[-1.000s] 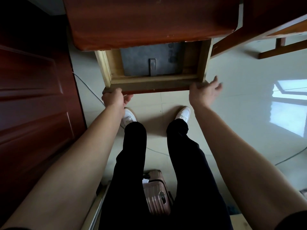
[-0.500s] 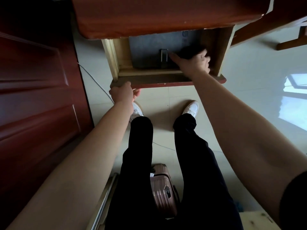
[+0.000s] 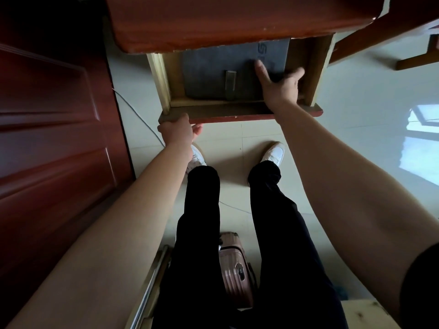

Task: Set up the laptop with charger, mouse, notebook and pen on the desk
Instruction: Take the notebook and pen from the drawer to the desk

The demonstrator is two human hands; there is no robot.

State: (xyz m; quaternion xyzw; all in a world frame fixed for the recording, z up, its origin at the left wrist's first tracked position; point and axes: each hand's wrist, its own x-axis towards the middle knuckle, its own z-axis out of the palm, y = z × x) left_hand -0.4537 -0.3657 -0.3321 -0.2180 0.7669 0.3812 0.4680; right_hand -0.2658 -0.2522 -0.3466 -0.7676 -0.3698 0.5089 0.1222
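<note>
Pale tiled floor point(image 3: 356, 138) spreads under a reddish wooden desk point(image 3: 225, 20), with a dark red door point(image 3: 47, 138) along the left. The desk's drawer point(image 3: 237, 111) stands pulled out, and a grey laptop sleeve point(image 3: 213, 74) lies flat inside it. A pink suitcase point(image 3: 234, 269) sits behind the person's legs. Their left hand point(image 3: 177, 131) is curled around the drawer front's left end. Their right hand point(image 3: 279, 85) reaches in, fingers spread loose over the sleeve's right edge, gripping nothing.

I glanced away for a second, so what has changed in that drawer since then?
The right hand left the drawer front and reached inside, now spread flat on the grey laptop sleeve. The left hand stays on the front edge.
</note>
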